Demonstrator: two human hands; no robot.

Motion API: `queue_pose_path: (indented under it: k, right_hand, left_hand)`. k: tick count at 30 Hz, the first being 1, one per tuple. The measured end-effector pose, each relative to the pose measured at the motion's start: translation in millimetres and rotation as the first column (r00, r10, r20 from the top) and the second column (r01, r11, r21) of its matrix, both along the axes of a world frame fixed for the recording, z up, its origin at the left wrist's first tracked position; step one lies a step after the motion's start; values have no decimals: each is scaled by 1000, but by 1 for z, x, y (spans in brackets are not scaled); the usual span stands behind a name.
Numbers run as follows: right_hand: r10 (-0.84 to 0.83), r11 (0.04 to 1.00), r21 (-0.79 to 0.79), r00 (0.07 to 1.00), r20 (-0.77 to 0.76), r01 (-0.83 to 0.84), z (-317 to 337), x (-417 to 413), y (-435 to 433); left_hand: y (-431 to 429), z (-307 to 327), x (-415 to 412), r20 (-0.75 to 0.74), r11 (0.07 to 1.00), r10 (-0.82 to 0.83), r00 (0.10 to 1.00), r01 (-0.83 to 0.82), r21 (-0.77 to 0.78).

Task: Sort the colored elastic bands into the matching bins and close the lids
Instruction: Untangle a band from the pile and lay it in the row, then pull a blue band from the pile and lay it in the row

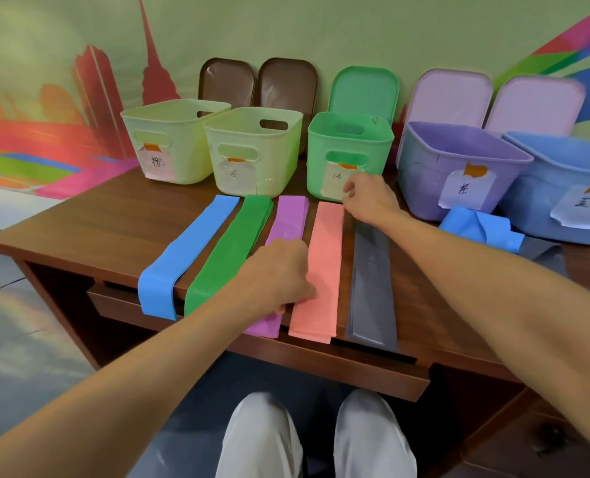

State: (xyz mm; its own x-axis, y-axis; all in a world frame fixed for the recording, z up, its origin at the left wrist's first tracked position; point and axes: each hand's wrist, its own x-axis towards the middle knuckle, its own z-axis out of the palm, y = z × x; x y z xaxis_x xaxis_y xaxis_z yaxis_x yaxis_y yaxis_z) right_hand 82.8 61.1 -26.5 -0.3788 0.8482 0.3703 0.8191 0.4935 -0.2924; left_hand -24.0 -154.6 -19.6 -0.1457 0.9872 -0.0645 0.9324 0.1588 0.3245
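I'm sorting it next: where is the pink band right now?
Head view, centre: the pink band lies flat between the purple band on its left and the grey band on its right.

A brown wooden desk (90,215) is carrying everything. Five flat bands are lying side by side across its middle and drooping over the 6 o'clock edge. From 9 towards 3 o'clock they are a blue band (186,250), a green band (231,250), a purple band (288,215), a salmon band (324,270) and a grey band (371,281). Five open bins are standing in a row along the 12 o'clock side: two pale yellow bins (179,146) at 11, a green bin (348,146) at 12, then a purple bin (455,167) and a blue bin (562,188) towards 2. At 3 o'clock a crumpled blue band (479,225) is sitting against the blue bin's front, a grey piece (541,251) lying just beside it.
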Motion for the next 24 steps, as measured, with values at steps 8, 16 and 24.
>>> queue_pose_path:
  k: [8, 16, 24]
  right_hand:
    - [249, 966, -91, 966, 64, -242, 26, 76, -44]
    - [160, 976, -140, 985, -61, -167, 26, 180, -66]
    - [-91, 995, -78, 906, -413, 65, 6, 256, -44]
  left_hand:
    - [-5, 18, 20, 126, 957, -225, 966, 195, 217]
    - [12, 15, 73, 270, 922, -335, 903, 255, 291]
    - [63, -5, 130, 347, 930, -311, 885, 208, 303]
